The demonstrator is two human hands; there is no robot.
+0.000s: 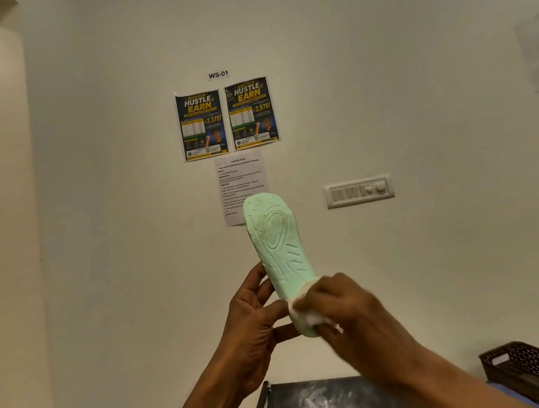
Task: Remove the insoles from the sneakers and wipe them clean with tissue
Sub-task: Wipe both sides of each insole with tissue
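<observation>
The left hand (256, 318) is gripping the lower end of a pale green insole (276, 235), its fingers loosely curled around the edge. It is holding the insole up in front of the wall (104, 214), tilted slightly left. The right hand (347, 309), blurred, is bunching a white tissue (303, 317) in curled fingers and pressing it against the insole's lower part.

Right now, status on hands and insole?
Left hand holds green insole by its lower end. Right hand presses tissue against that end, blurred. Nothing in the way.
</observation>
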